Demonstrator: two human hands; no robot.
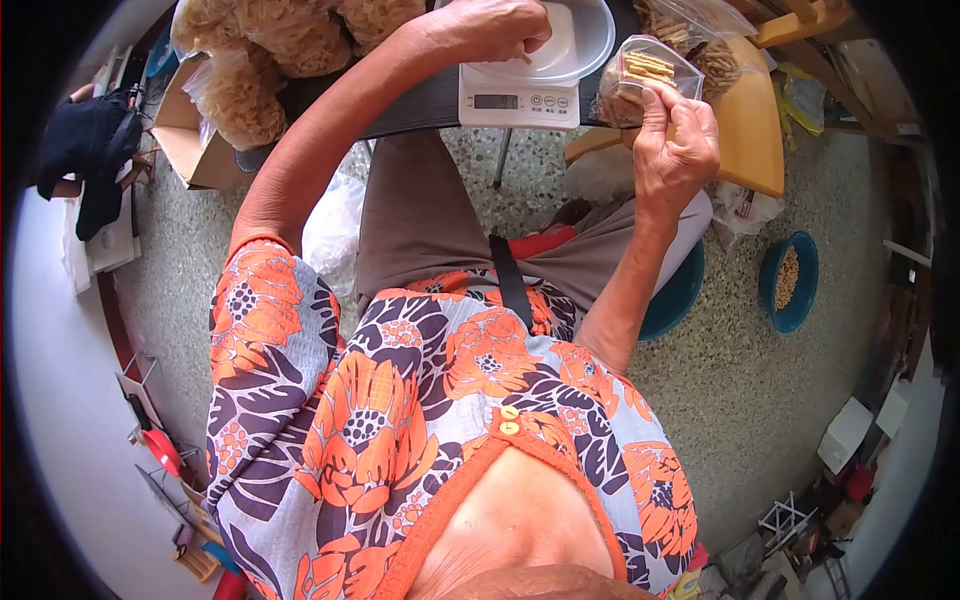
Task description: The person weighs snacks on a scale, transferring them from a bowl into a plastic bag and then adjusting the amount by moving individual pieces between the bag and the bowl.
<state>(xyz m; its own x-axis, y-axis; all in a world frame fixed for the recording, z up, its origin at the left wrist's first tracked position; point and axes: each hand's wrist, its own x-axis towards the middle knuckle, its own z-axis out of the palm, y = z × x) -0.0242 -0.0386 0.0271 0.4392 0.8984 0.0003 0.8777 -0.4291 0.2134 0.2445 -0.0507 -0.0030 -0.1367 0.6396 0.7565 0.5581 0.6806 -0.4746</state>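
Observation:
My left hand (505, 30) is closed above a clear plastic container (592, 40), with a short tan stick (527, 58) showing below its fingertips. The container rests on a white kitchen scale (520, 104), whose display is too small to read. To the right of the scale, my right hand (680, 140) pinches the near edge of a clear plastic bag (688, 78). Several yellowish snack sticks (648, 68) lie side by side inside that bag. Just behind and beside it sits a bag of brown pieces (618, 100).
Large bags of tan snacks (285, 40) and a cardboard box (180, 140) stand at upper left. A wooden stool (750, 130) is at right. On the floor are a teal bowl (790, 315) of tan pieces and a teal basin (680, 295). Another person (95, 145) is at far left.

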